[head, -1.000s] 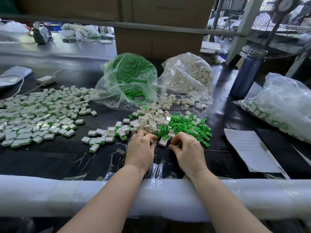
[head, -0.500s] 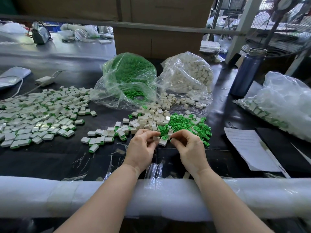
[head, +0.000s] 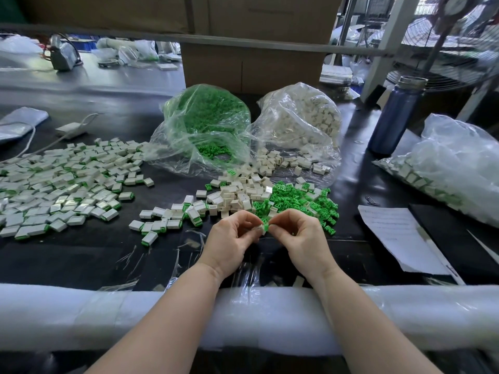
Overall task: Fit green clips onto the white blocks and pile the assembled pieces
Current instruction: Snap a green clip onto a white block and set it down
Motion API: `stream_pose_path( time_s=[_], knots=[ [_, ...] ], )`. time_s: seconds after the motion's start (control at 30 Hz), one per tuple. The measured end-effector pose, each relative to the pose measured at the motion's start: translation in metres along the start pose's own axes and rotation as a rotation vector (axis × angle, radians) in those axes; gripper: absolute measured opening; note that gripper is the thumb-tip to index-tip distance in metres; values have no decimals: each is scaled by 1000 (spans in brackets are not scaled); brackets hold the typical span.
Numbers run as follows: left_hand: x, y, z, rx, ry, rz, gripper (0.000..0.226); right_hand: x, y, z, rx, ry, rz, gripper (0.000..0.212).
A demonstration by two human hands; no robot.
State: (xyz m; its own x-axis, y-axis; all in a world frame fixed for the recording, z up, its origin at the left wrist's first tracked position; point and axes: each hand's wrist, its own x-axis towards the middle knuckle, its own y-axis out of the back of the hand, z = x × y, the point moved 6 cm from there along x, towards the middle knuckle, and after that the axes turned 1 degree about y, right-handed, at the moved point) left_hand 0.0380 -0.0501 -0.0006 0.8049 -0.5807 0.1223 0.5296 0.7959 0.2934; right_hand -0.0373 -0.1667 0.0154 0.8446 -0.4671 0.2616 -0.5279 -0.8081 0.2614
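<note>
Where the black bench (head: 81,255) met the far cartons, two clear, crinkled plastic bags lay slumped and open-mouthed: the left bag (head: 205,130) held small green clips, the right bag (head: 299,125) held white blocks, some spilling from its mouth. A third clear bag (head: 456,168), at the right edge, held white pieces with green showing among them. A blue cylindrical bottle (head: 395,114) with a metal neck stood upright beside it, and a sheet of paper (head: 399,238) lay flat nearby.

Loose white blocks (head: 237,195), small and rectangular, lay heaped at centre, touching a loose heap of green clips (head: 299,198) on their right. Assembled pieces (head: 62,184), white with a green edge, were spread thinly at left, with a smaller scatter (head: 167,220) nearer centre.

Above the bench's near part, the left hand (head: 232,238) pinched a white block (head: 259,229) in a narrow fingertip grip. The right hand (head: 302,238) likewise pinched a green clip (head: 266,226), held against the block's end. A white foam-wrapped rail (head: 81,314) lined the near edge.
</note>
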Motion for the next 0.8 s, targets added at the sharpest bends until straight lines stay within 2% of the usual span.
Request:
stream_pose_path(
  time_s=[0.33, 0.63, 0.8],
  knots=[
    [-1, -1, 5, -18, 2, -44, 14, -2, -2, 1, 20, -45, -34, 11],
    [-3, -4, 6, -24, 13, -76, 10, -3, -3, 2, 29, -92, -54, 25],
    [-3, -5, 5, 18, 6, -99, 21, -3, -4, 3, 13, -109, -85, 28]
  ],
)
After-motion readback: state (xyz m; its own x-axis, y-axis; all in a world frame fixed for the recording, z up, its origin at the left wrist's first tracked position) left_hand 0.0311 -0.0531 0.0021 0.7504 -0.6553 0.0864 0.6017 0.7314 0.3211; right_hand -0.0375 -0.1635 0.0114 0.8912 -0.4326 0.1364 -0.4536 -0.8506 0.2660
